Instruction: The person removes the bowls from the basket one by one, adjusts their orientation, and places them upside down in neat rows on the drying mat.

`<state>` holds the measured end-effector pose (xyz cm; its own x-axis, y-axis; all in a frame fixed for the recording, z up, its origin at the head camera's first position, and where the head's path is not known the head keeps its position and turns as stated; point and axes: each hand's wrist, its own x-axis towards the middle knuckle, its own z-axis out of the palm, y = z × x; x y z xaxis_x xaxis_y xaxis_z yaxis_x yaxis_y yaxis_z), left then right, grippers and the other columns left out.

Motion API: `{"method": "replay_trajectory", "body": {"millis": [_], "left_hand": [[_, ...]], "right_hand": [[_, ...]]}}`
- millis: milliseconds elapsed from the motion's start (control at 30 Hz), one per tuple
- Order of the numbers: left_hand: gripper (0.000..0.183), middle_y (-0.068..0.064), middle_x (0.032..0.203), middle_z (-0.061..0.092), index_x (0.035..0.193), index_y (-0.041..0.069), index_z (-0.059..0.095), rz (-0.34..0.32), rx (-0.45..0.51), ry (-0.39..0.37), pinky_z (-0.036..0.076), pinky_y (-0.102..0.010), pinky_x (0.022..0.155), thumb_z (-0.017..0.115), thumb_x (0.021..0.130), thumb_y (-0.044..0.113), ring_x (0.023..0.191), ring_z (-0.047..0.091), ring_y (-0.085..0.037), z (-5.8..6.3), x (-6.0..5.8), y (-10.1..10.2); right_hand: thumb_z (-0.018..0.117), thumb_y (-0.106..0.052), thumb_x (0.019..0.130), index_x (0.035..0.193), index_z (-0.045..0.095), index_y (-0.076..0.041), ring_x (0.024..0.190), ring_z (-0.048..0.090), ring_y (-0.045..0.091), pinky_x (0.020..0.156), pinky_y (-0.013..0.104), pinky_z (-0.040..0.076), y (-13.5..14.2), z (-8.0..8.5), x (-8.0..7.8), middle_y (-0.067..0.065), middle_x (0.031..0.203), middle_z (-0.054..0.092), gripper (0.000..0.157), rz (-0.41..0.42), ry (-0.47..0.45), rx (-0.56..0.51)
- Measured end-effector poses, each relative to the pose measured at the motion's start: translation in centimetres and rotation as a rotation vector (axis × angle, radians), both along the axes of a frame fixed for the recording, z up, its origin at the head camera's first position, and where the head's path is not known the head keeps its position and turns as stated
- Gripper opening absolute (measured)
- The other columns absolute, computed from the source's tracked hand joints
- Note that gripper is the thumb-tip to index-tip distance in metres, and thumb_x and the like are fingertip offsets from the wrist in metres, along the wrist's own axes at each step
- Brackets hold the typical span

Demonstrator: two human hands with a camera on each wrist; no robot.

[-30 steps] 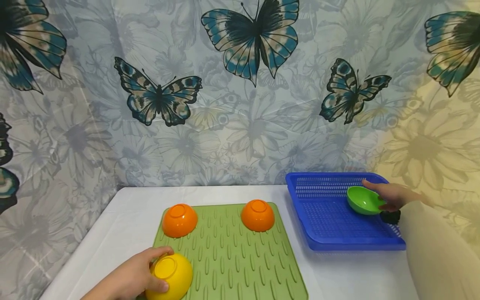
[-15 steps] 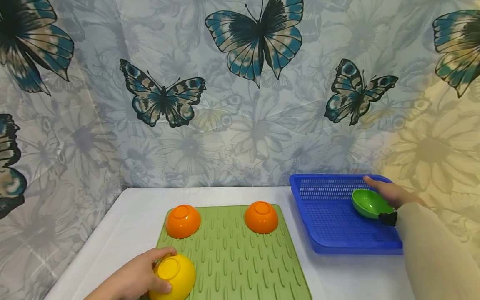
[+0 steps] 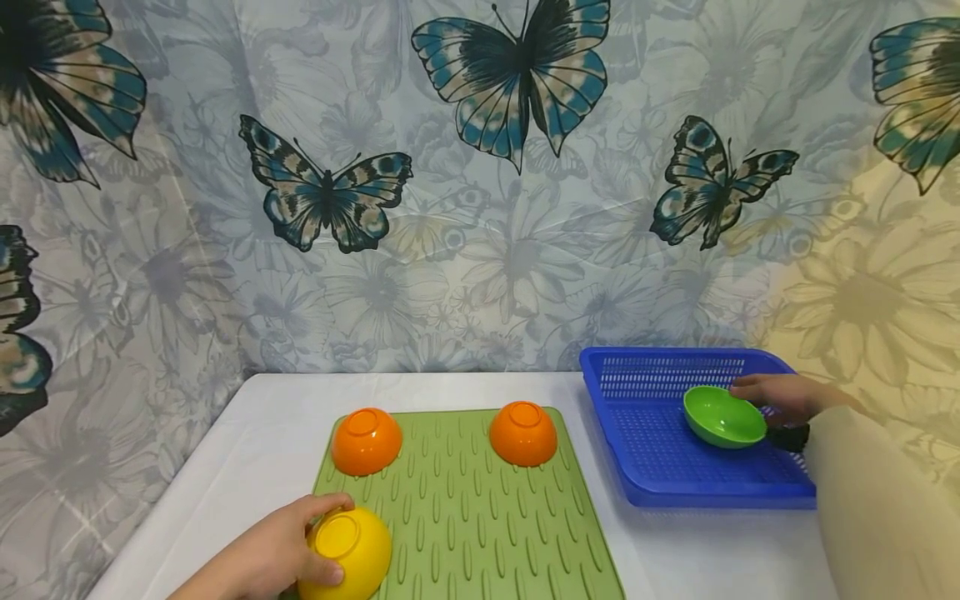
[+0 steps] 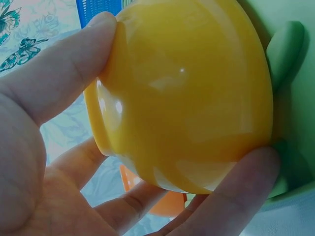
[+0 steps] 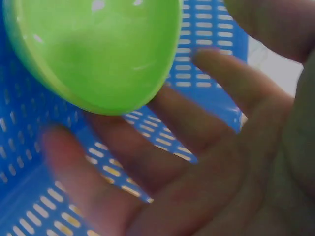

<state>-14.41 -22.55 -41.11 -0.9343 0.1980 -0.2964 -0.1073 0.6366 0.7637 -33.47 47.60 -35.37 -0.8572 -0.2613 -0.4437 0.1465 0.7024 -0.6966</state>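
Upside down on the near left of the green ridged mat (image 3: 465, 517) is a yellow bowl (image 3: 345, 554). My left hand (image 3: 270, 546) grips it, and in the left wrist view the thumb and fingers spread around its wall (image 4: 187, 88). A green bowl (image 3: 724, 417) lies mouth up inside the blue plastic basket (image 3: 720, 493). My right hand (image 3: 783, 393) is at its right side. In the right wrist view, fingers (image 5: 187, 115) reach out loosely by the bowl's rim, while the thumb stands well away from it.
Two orange bowls, one at the far left (image 3: 367, 442) and one at the far right (image 3: 522, 433) of the mat, stand upside down. A white cloth (image 3: 262, 433) covers the table. Behind it hangs a butterfly-patterned curtain (image 3: 517, 283).
The green bowl has shifted left within the basket over the last half second, and my right hand has loosened and lowered beside it. My left hand and the yellow bowl have stayed in place.
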Motion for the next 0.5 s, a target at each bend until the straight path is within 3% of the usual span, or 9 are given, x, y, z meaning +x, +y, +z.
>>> {"method": "replay_trajectory", "body": {"millis": [167, 267, 400, 500], "left_hand": [[0.086, -0.016, 0.130, 0.057, 0.139, 0.007, 0.057, -0.007, -0.010, 0.009, 0.049, -0.053, 0.084, 0.093, 0.062, 0.019, 0.103, 0.057, -0.030, 0.0, 0.0, 0.0], [0.086, -0.016, 0.130, 0.057, 0.138, 0.007, 0.057, -0.004, -0.016, 0.002, 0.050, -0.053, 0.084, 0.093, 0.062, 0.018, 0.102, 0.058, -0.030, 0.0, -0.1, 0.1], [0.085, -0.015, 0.128, 0.058, 0.138, 0.008, 0.058, 0.006, -0.028, -0.005, 0.051, -0.052, 0.082, 0.093, 0.061, 0.018, 0.100, 0.058, -0.030, 0.1, -0.1, 0.2], [0.085, -0.014, 0.128, 0.058, 0.138, 0.008, 0.058, 0.012, -0.035, -0.009, 0.052, -0.050, 0.080, 0.094, 0.061, 0.019, 0.099, 0.059, -0.029, 0.2, -0.1, 0.1]], "right_hand": [[0.045, -0.024, 0.106, 0.149, 0.012, 0.012, 0.105, 0.057, 0.042, 0.083, 0.056, 0.051, 0.0, -0.5, 1.0, 0.027, 0.129, 0.053, 0.065, -0.099, -0.154, -0.186], [0.046, -0.022, 0.106, 0.145, 0.036, 0.002, 0.103, 0.060, 0.039, 0.084, 0.054, 0.052, -0.2, -1.0, 1.4, 0.015, 0.123, 0.059, 0.047, -0.119, -0.211, -0.305], [0.046, -0.014, 0.105, 0.130, 0.060, -0.015, 0.099, 0.060, 0.036, 0.083, 0.051, 0.055, -1.0, -1.7, 1.8, 0.014, 0.124, 0.053, 0.028, -0.087, -0.237, -0.389], [0.050, -0.006, 0.101, 0.133, 0.060, -0.006, 0.094, 0.060, 0.035, 0.081, 0.047, 0.056, -2.0, -2.6, 1.8, 0.022, 0.131, 0.041, 0.033, -0.112, -0.223, -0.351]]}}
